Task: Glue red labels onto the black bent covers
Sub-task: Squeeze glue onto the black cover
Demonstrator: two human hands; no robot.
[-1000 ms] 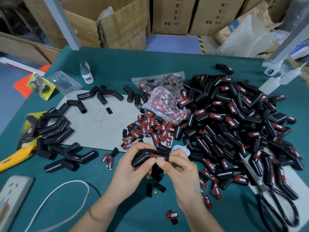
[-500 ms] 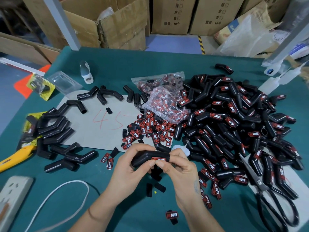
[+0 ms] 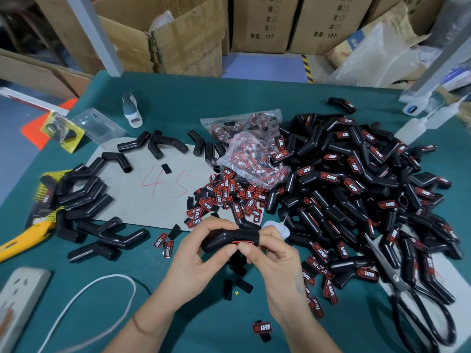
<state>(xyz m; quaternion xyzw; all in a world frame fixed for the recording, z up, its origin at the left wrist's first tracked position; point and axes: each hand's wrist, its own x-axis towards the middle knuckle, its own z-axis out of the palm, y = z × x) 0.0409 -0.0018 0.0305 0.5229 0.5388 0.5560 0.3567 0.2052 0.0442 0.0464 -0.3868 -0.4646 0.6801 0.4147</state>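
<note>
Step in hand: seating a label. Left hand (image 3: 201,253) curls round a black bent cover (image 3: 225,238), held in the air just near-side of the grey card sheet (image 3: 142,189). Right hand (image 3: 270,256) grips the cover's other end, thumb pressing the red label (image 3: 242,243) onto it; both thumbs meet at the label. Likely next: hold pressure till glue grabs, drop the cover on the labelled pile (image 3: 356,189) right of the sheet, pick an unlabelled cover (image 3: 84,197) from the sheet's left edge.
</note>
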